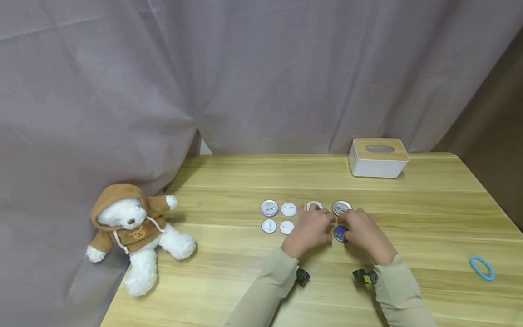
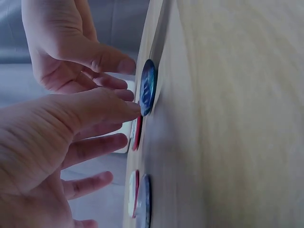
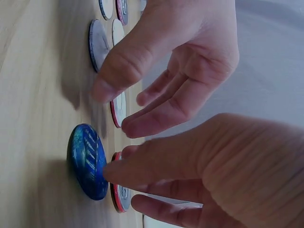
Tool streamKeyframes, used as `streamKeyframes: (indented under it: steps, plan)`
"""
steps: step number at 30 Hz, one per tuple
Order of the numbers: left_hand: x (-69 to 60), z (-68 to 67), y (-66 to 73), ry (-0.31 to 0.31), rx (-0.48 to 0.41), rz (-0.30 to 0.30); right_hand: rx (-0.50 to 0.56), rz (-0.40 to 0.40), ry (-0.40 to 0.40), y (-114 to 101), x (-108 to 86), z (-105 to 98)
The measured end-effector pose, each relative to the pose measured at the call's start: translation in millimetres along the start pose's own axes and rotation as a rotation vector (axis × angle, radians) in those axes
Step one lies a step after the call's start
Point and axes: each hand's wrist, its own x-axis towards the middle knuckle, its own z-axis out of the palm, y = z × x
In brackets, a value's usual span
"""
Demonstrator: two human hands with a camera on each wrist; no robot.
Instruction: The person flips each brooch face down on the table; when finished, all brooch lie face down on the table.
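Note:
Round pin-back badges lie in two rows on the table. A blue patterned badge [image 1: 340, 234] sits face up at the front right. My right hand [image 1: 363, 231] is over its right side, and in the right wrist view the thumb [image 3: 116, 172] meets or overlaps its edge; firm contact cannot be told. Loosely spread, my left hand [image 1: 312, 229] hovers left of it, thumb [image 3: 105, 90] apart from the badge, holding nothing. Behind the hands are a silver-backed badge [image 1: 342, 207] and a partly covered white-backed badge [image 1: 314, 205].
Leftward lie more pin-side-up badges, including a large one [image 1: 269, 208] and smaller white ones [image 1: 288, 209]. A plush bear [image 1: 139, 234] in a brown hoodie sits at the left. A tissue box [image 1: 380, 159] stands at the back right, a blue ring [image 1: 482, 268] at the far right.

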Motion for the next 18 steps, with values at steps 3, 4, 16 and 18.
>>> streamKeyframes:
  steps: [3, 4, 16, 18]
  plan:
    - [1.7, -0.3, 3.3, -0.006, -0.012, 0.015, 0.007, -0.007, 0.007, 2.2, -1.6, -0.2]
    - [2.1, -0.3, 4.3, -0.012, -0.021, 0.015, 0.008, -0.006, 0.008, 2.5, -2.1, -0.3]
    - [4.4, 1.3, 13.0, -0.043, -0.049, 0.032, 0.004, -0.004, -0.042, 8.3, -5.8, 0.3]
    - [4.5, 2.6, 13.6, -0.043, -0.038, 0.035, 0.006, -0.008, -0.044, 9.2, -6.6, 2.0]
